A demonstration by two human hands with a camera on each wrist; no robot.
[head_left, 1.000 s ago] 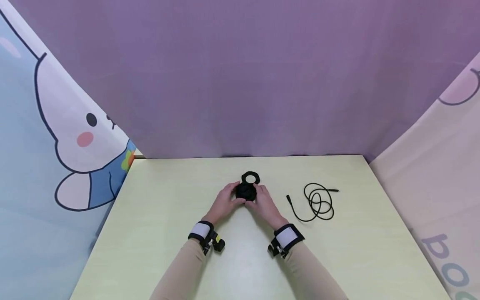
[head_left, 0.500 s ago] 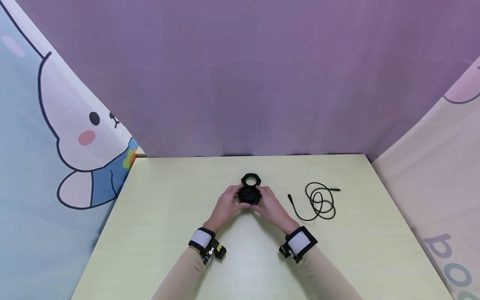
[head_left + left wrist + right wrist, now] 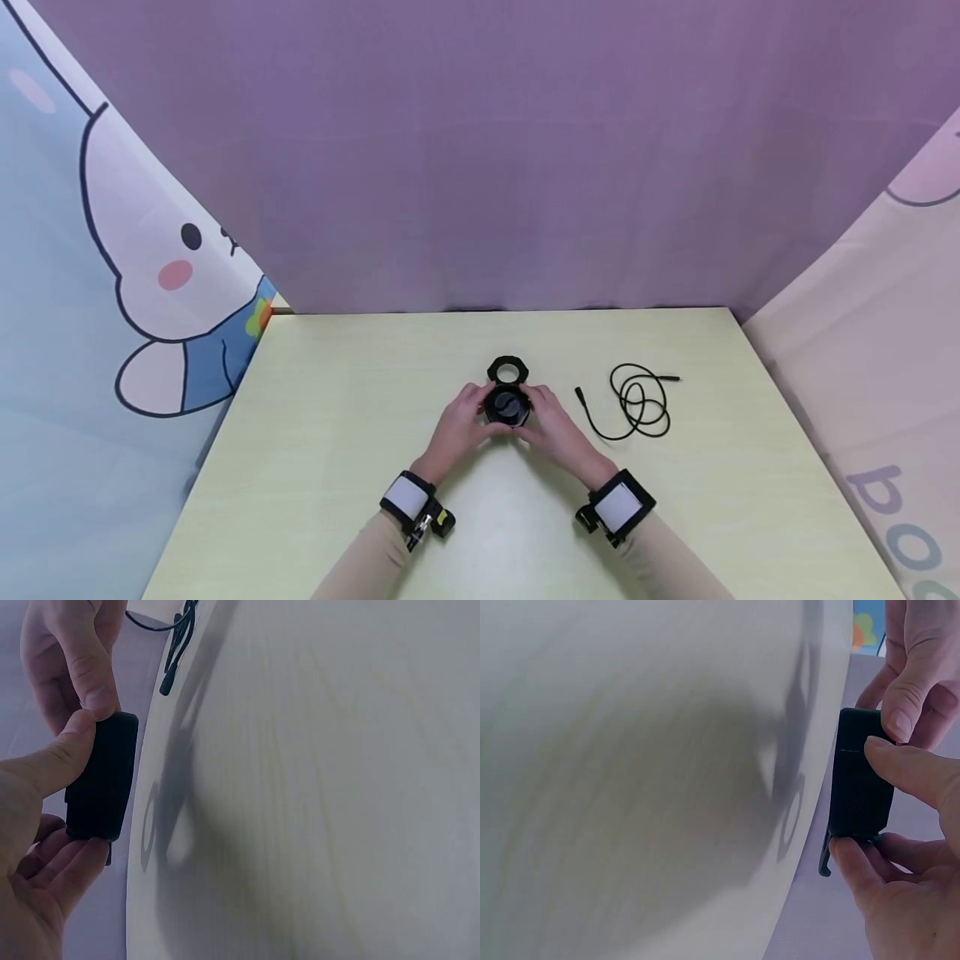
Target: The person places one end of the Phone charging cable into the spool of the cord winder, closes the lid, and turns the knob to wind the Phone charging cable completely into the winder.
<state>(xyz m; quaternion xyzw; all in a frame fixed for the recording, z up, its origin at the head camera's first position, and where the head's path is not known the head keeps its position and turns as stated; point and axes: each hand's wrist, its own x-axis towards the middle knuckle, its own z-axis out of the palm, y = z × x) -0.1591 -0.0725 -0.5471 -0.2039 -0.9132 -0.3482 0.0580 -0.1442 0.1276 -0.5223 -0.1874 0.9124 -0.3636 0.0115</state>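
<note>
Both hands hold a black octagonal device (image 3: 507, 407) between them, over the middle of the table. A flat black ring (image 3: 492, 370) stands out from its far side. My left hand (image 3: 459, 429) grips the left edge, with its thumb on the near side, as the left wrist view shows. The right hand (image 3: 561, 432) pinches the right edge likewise, and the two thumbs nearly meet. Seen edge-on, the device (image 3: 861, 776) is a thick dark block, and its shadow falls on the tabletop apart from it. What the device is cannot be made out.
A loosely coiled black cable lies to the right of the hands, one plug (image 3: 579, 395) pointing towards them and the other plug (image 3: 669, 379) away. The pale wooden table (image 3: 352, 375) ends at a purple curtain (image 3: 480, 167). Printed cloths hang at both sides.
Both hands have drawn the device slightly nearer and to the right. Its top face now tilts more into view, and the ring looks rounder. The cable stays where it was.
</note>
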